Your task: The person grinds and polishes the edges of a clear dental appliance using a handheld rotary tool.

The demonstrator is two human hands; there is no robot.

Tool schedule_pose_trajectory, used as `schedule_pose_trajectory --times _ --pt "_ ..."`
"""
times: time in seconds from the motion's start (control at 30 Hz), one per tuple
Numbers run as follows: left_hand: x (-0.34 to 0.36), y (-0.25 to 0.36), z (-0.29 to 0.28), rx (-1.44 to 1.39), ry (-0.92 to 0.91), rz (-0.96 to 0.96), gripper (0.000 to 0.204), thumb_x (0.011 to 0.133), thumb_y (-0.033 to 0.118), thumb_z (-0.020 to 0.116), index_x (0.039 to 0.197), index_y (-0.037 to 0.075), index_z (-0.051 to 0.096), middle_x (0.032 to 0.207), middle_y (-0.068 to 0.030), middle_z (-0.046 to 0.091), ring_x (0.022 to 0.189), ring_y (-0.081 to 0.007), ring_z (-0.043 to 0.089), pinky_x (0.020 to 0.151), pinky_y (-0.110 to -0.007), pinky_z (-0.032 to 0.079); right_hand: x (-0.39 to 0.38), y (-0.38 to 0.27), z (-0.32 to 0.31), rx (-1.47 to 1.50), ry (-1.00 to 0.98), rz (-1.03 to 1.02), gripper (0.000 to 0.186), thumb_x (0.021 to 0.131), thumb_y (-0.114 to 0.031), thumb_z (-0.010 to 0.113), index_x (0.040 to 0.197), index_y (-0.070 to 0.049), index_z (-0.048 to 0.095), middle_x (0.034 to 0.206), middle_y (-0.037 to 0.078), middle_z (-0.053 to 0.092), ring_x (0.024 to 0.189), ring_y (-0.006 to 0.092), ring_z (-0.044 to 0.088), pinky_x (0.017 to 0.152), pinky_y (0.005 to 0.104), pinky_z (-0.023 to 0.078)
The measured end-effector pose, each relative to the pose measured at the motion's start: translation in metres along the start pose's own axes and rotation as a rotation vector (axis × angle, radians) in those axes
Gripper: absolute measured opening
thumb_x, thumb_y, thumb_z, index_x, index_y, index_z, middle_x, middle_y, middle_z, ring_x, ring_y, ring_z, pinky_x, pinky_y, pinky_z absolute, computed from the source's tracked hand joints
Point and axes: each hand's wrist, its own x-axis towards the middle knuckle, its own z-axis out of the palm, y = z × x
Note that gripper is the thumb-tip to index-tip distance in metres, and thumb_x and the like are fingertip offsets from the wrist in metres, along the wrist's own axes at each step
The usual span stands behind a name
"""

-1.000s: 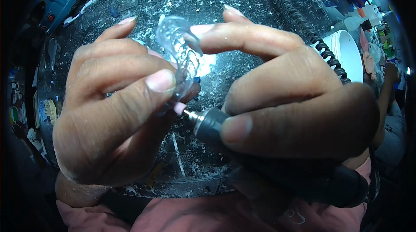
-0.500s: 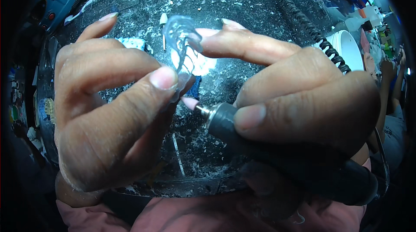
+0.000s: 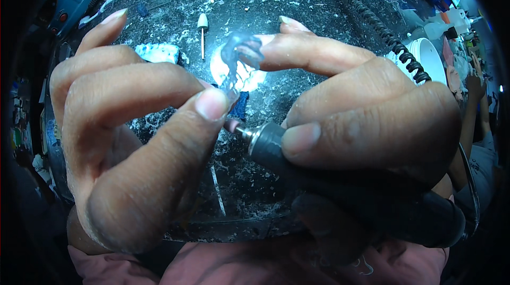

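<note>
1. Since the earlier frame, the clear dental tray (image 3: 231, 55) has shifted rightward and turned, while the left hand (image 3: 87, 136) has come lower.
2. That tray, a thin, glossy, see-through plastic arch with scalloped contours, is raised above the dusty black benchtop (image 3: 260, 194), its lower end pinched between left thumb and finger.
3. Wrapped firmly around a dark, cylindrical rotary handpiece (image 3: 271, 147) with a shiny metal collar, the right hand (image 3: 366, 115) extends its index finger to the tray's upper end.
4. A small pink abrasive tip (image 3: 231, 125) sits beside the left thumb; whether it touches plastic cannot be told.
5. Beyond lie a pale green, bullet-shaped mounted point (image 3: 202, 21) on a slim shank and a mottled blue-white block (image 3: 158, 52).
</note>
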Motion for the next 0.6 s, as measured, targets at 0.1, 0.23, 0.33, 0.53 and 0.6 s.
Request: schedule_pose_trajectory --times 0.1,0.23,0.33,0.53,0.6 --pt "0.0014 0.0023 0.0004 0.020 -0.005 0.012 0.032 0.077 0.002 0.061 0.106 0.016 0.057 0.089 -0.0078 0.054 0.084 -0.0214 0.052 0.094 -0.055 0.036 0.0000 0.0000 -0.0023 0.011 0.005 0.010 0.040 0.074 -0.012 0.069 0.109 -0.006 0.048 0.090 0.009 0.055 0.103 0.0349 0.053 0.096 0.0582 0.032" --pt "0.0011 0.0014 -0.0012 0.056 -0.038 0.008 0.033 0.076 0.002 0.061 0.105 0.017 0.058 0.090 -0.0070 0.055 0.084 -0.0212 0.051 0.094 -0.055 0.035 0.0029 0.0016 -0.0075 -0.028 -0.019 -0.002 0.041 0.072 -0.008 0.070 0.107 -0.007 0.050 0.088 0.010 0.056 0.104 0.0370 0.053 0.097 0.0592 0.030" --pt "0.0000 0.0034 -0.0023 0.057 -0.042 -0.018 0.033 0.076 0.002 0.062 0.105 0.018 0.058 0.090 -0.0065 0.055 0.085 -0.0209 0.051 0.095 -0.055 0.035 0.0021 0.0018 -0.0043 -0.029 -0.025 -0.016 0.041 0.072 -0.008 0.070 0.107 -0.007 0.050 0.088 0.010 0.056 0.104 0.0369 0.053 0.097 0.0592 0.030" --pt "-0.0012 0.0024 -0.0028 0.080 -0.044 -0.013 0.033 0.077 0.004 0.062 0.106 0.018 0.057 0.091 -0.0065 0.055 0.085 -0.0208 0.052 0.095 -0.055 0.035 0.0029 0.0034 -0.0020 -0.029 -0.013 -0.028 0.041 0.072 -0.009 0.070 0.107 -0.007 0.049 0.088 0.011 0.056 0.103 0.0368 0.053 0.097 0.0591 0.030" --pt "0.0001 0.0030 -0.0020 0.067 -0.038 -0.013 0.032 0.078 0.005 0.062 0.106 0.019 0.057 0.090 -0.0063 0.055 0.084 -0.0208 0.052 0.095 -0.055 0.035 0.0019 0.0031 -0.0035 -0.033 -0.003 -0.028 0.041 0.072 -0.009 0.070 0.108 -0.007 0.049 0.088 0.011 0.056 0.103 0.0368 0.054 0.097 0.0591 0.030"
